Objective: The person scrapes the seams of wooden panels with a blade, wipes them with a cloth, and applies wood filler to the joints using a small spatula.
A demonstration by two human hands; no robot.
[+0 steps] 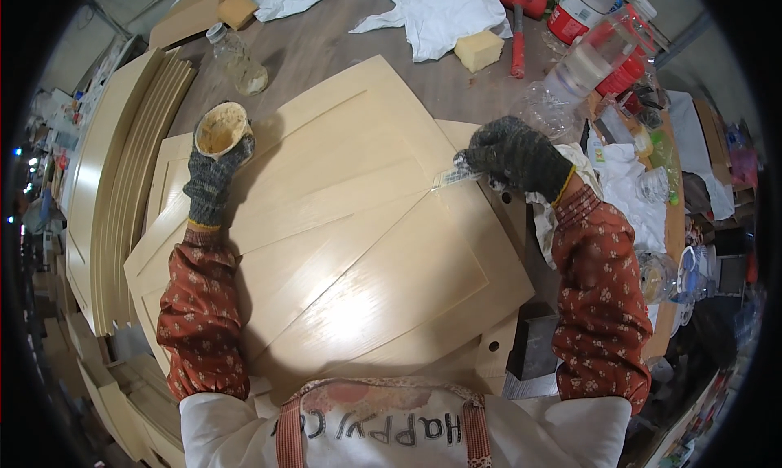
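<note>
A pale panel (350,232) lies cornerwise in front of the apron (375,435), over other boards. The right hand (519,158), in a dark glove, has its fingers closed on a small scraper (454,176), the blade at a seam beside the panel's far right edge; the hand itself sits outside that edge. The left hand's (217,175) gloved fingers curl around a cup (218,114) of beige paste, near the far left edge. Stacked boards (122,191) narrow the room leftward. Past the panel's far corner, brown counter (326,73) shows up to a white cloth (423,20) and a sponge (479,51).
</note>
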